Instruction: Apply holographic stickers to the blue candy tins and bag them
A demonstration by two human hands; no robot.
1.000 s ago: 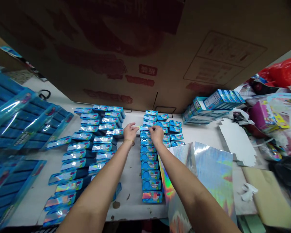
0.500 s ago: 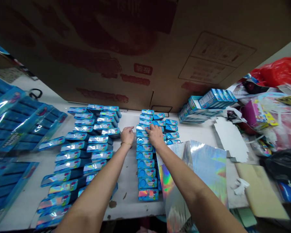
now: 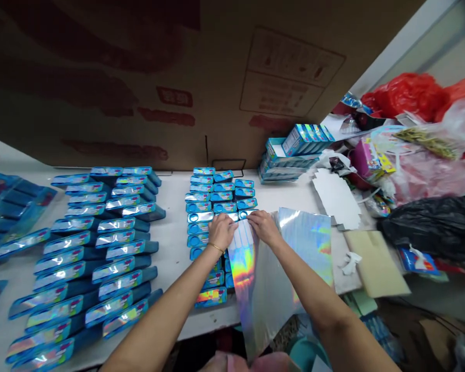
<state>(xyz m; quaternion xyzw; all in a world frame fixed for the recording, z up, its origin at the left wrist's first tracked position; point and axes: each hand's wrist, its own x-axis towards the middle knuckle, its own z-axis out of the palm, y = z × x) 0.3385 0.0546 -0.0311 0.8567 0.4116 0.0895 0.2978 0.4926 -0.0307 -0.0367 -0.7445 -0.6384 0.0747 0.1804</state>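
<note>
A shiny holographic sheet [image 3: 269, 279] with pale strips along its upper left hangs over the table's front edge. At its top left corner my left hand [image 3: 221, 231] is closed, fingertips pinched on the edge. My right hand [image 3: 264, 226] pinches the same top edge just to the right. Whether a strip is lifted between the fingertips is too small to tell. Both hands are over rows of small blue boxes [image 3: 199, 241] with round marks on their ends; some are hidden under the hands and sheet. A second holographic sheet [image 3: 312, 235] lies to the right.
Tilted blue boxes [image 3: 126, 227] stand in two columns on the left, beside plastic-wrapped packs [image 3: 17, 206]. A large cardboard carton [image 3: 139, 82] walls off the back. Display boxes [image 3: 290, 155], white card [image 3: 336, 196], a black bag [image 3: 430, 227] and red bags [image 3: 406, 98] crowd the right.
The view has turned right. My left hand has moved right from beside the box row to the sheet. My right hand has left the box tops and now pinches the sheet's edge.
</note>
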